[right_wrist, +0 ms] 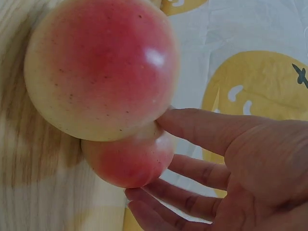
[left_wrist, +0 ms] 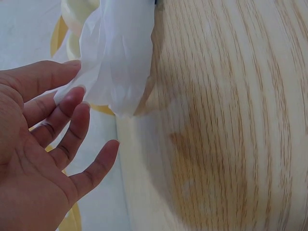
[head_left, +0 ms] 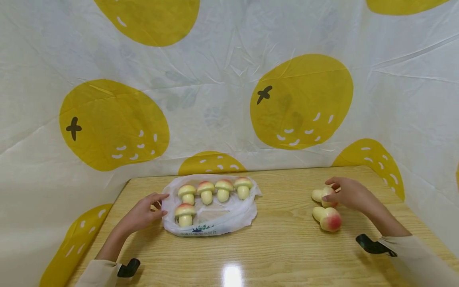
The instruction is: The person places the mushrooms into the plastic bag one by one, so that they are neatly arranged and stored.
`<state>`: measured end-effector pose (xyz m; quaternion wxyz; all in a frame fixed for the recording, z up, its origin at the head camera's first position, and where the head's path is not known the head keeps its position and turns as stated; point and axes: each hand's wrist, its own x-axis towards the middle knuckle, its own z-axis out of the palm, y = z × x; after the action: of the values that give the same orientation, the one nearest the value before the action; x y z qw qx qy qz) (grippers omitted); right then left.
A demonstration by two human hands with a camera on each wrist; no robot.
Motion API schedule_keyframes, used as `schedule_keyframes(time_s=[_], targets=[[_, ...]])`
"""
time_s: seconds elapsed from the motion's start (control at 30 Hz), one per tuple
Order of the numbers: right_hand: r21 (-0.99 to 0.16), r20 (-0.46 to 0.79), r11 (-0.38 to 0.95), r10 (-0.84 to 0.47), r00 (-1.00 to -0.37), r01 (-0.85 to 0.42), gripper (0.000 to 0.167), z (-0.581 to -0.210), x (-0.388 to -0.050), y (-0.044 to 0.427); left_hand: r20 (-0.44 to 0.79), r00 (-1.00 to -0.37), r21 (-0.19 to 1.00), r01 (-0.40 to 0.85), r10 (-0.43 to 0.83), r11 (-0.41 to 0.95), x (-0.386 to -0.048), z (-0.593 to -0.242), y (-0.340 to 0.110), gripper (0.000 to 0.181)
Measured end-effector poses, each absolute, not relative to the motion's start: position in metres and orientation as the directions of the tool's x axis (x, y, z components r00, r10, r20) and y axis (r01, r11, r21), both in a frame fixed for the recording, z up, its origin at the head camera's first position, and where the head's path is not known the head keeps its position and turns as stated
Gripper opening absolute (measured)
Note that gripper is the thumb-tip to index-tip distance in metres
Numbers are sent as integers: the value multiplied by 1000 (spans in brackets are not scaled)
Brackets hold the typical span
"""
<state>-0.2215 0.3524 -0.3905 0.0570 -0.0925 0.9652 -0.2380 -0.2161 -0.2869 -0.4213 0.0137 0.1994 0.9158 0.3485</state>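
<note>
Two mushrooms with pale stems and red-blushed caps lie on the right of the wooden table. My right hand (head_left: 346, 193) grips the farther mushroom (right_wrist: 130, 161) by its cap, thumb on one side and fingers on the other. The nearer mushroom (head_left: 328, 219) lies just in front of it, untouched by the fingers in the head view. At the left, my left hand (head_left: 145, 211) touches the edge of a white plastic bag (head_left: 236, 223), its fingers loosely bent and spread. Inside the bag, several mushrooms (head_left: 223, 190) stand stem down: a row at the back and one mushroom (head_left: 185, 215) at front left.
The wooden table (head_left: 272, 255) has a back edge against a white curtain (head_left: 215, 111) printed with large yellow fruit. Dark wrist straps (head_left: 373, 244) show at both sleeves. Bare wood lies between the bag and the two mushrooms on the right.
</note>
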Motion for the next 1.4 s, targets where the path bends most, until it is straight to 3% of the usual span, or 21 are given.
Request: schedule_keyframes(time_s=[0.63, 0.9, 1.13, 1.4], targets=[[-553, 27, 782, -327, -945, -287, 38, -405, -234, 358, 104, -923, 646, 346, 371, 680, -216, -421, -287, 53], [-550, 0, 802, -280, -960, -234, 56, -406, -237, 356, 92, -924, 641, 340, 370, 688, -217, -420, -286, 54], [-543, -24, 813, -266, -964, -211, 60, -403, -237, 358, 98, -924, 640, 342, 369, 688, -217, -421, -287, 54], [-634, -92, 754, -294, -951, -172, 61, -405, -238, 358, 105, -921, 642, 351, 375, 682, -218, -422, -287, 54]])
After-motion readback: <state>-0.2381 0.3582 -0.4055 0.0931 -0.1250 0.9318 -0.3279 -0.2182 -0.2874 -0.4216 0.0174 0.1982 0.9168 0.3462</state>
